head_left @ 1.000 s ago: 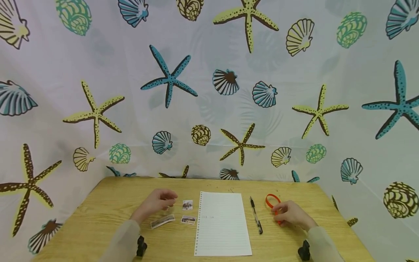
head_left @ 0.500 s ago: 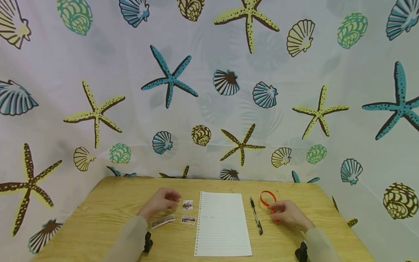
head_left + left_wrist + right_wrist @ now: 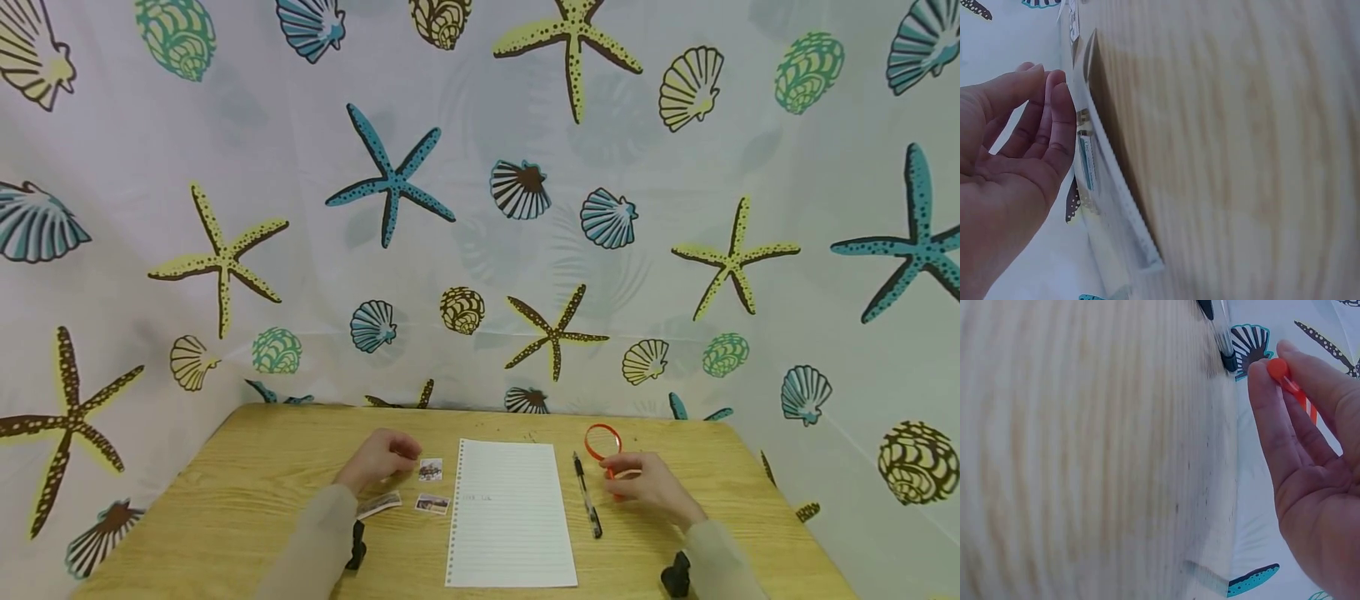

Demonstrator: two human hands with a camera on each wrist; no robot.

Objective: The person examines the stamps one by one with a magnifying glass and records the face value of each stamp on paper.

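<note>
The person at the table [image 3: 697, 450] has a red-rimmed magnifying glass [image 3: 603, 442] in the right hand [image 3: 647, 487]; the thumb and fingers pinch its red handle, whose rounded end shows between their tips in the right wrist view, and the round lens points toward the far side. I can't tell whether the rim touches the wood. The left hand [image 3: 381, 457] holds nothing: its fingers lie close together in a loose curve, thumb near them, just left of a small square stamp [image 3: 431, 470]. Nearer than that one lies a second small stamp [image 3: 432, 504], and left of it a wide stamp [image 3: 380, 505], partly covered by the left sleeve [image 3: 318, 533], its toothed edge throwing a dark shadow in the left wrist view. In the middle, between the two hands, lies a lined sheet of paper [image 3: 513, 525], punched down its left side, with a little faint writing I can't read. A pen [image 3: 587, 493], clear-barrelled with black ends, lies just right of the sheet, tip to the far side, between the paper and the right hand. Beyond the far edge hangs a pale cloth [image 3: 465, 367] printed with starfish and shells.
</note>
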